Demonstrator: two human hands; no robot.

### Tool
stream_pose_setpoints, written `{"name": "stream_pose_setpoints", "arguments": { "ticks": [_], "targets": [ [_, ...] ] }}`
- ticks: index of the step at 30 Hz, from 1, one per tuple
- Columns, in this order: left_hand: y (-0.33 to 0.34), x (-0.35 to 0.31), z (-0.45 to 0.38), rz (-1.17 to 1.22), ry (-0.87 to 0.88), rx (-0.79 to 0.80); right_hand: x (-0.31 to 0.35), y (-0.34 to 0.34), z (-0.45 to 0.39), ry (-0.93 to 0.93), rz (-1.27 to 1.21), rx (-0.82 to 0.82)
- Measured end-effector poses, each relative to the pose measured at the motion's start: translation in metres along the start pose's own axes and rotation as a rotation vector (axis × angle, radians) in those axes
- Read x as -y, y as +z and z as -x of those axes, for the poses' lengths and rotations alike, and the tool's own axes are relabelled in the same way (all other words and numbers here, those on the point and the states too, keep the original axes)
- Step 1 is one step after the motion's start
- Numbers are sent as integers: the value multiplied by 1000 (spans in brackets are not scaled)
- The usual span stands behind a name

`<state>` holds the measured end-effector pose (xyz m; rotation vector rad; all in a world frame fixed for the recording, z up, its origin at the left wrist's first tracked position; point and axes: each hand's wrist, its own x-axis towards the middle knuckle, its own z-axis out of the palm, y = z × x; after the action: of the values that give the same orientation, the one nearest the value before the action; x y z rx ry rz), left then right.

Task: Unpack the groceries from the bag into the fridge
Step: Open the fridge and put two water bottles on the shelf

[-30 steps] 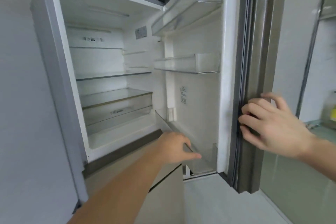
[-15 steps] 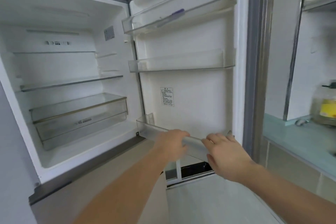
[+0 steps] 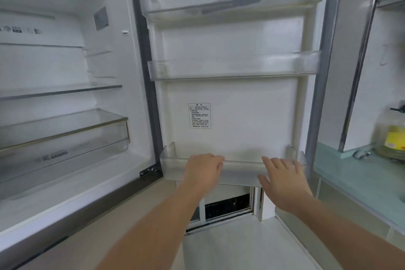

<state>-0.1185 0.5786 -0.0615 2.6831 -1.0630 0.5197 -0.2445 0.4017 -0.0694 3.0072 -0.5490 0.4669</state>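
Observation:
The fridge stands open, its white door (image 3: 230,116) swung out wide in front of me. Both my hands are at the door's lowest clear bin (image 3: 238,166). My left hand (image 3: 202,170) lies over the bin's front rim, fingers curved over the edge. My right hand (image 3: 281,176) rests flat against the bin's front, fingers straight and spread. The bin looks empty. No grocery bag is in view.
Two more clear door bins, the middle bin (image 3: 234,68) and the top bin (image 3: 230,0), sit above. The fridge interior (image 3: 54,105) at left has glass shelves and a drawer (image 3: 65,142). A pale green counter (image 3: 361,177) at right holds a jar (image 3: 392,136).
The door has swung further open and my view has turned to face it. My right hand left the door's edge and came down to the lowest bin beside my left hand.

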Motion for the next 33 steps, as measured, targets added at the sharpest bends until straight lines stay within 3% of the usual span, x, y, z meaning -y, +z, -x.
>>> {"name": "stream_pose_setpoints", "arguments": {
  "ticks": [5,11,23,29,33],
  "targets": [
    [17,-3,-31,-38,43,-27,-19,16,-37,54,-99,-47],
    [17,-15,-54,-54,38,54,-33,30,-74,98,-212,-70],
    [23,-24,-63,-42,-26,39,-35,30,-95,92,-138,-96],
    [12,-3,-75,132,96,102,-35,11,-83,86,-33,80],
    [-3,3,-90,254,178,132,-51,0,-56,173,2,36]
  ]
}}
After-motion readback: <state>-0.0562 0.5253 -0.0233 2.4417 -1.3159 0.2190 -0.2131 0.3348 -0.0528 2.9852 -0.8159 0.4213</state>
